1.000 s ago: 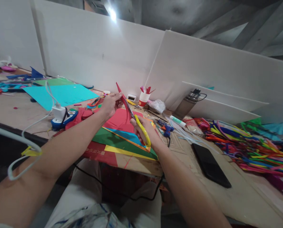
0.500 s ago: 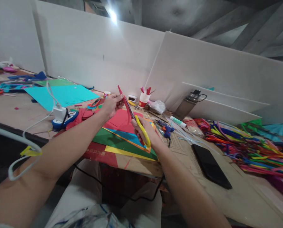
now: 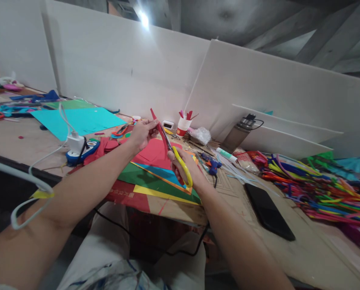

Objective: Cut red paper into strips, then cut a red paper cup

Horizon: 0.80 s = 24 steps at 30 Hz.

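Observation:
Pinched between the fingertips of my left hand (image 3: pixel 145 134) is a narrow red strip (image 3: pixel 152 114), probably paper or felt, its tip rising above the fingers. My right hand (image 3: pixel 184 165) grips a pair of scissors (image 3: pixel 183 168) by yellow handles. The scissor blades slant up and left along the strip, close to my left fingertips; whether they are parted is hard to make out. Below both hands lies red sheet material (image 3: pixel 151 154), on top of blue, orange, green (image 3: pixel 143 180) and yellow sheets.
A power strip (image 3: pixel 82 154) with a charger sits left, beside a turquoise sheet (image 3: pixel 83 121). At the back stand a paper cup (image 3: pixel 183 125) and a bottle (image 3: pixel 238 132). To the right are a glue gun (image 3: pixel 213 166), a black phone (image 3: pixel 269 211) and heaped pipe cleaners (image 3: pixel 321 189).
Almost nothing differs. My hands, the scissors and the red strip have shifted very slightly to the right; the blades appear a little closer to the strip.

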Available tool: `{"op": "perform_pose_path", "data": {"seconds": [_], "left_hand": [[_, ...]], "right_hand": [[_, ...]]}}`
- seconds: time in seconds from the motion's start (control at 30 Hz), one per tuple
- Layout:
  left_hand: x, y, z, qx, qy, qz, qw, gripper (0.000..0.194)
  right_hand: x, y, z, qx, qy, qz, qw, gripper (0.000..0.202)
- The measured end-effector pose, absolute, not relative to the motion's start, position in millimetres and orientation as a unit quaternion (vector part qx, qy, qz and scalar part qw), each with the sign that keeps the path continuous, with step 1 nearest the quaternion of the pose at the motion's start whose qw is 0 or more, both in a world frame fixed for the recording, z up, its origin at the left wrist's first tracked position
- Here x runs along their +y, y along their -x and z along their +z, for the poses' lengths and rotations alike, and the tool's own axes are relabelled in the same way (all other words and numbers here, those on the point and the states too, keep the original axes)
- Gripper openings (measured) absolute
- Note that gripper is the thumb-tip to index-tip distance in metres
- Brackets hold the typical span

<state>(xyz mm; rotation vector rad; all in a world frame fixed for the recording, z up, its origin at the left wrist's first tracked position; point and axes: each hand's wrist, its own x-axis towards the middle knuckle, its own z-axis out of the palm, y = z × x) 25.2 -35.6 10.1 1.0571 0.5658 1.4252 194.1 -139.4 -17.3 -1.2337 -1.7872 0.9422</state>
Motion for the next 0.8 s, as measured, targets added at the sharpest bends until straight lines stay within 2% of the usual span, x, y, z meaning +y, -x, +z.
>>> {"op": "perform_pose_path", "data": {"seconds": [0.8], "left_hand": [[-34.3,-22.4,11.9,0.241,-0.418,0.65,0.587,0.018]], "right_hand": [[-139.0,-193.3,-16.3,-0.689,0.486,0.387,0.374,0.044]]}}
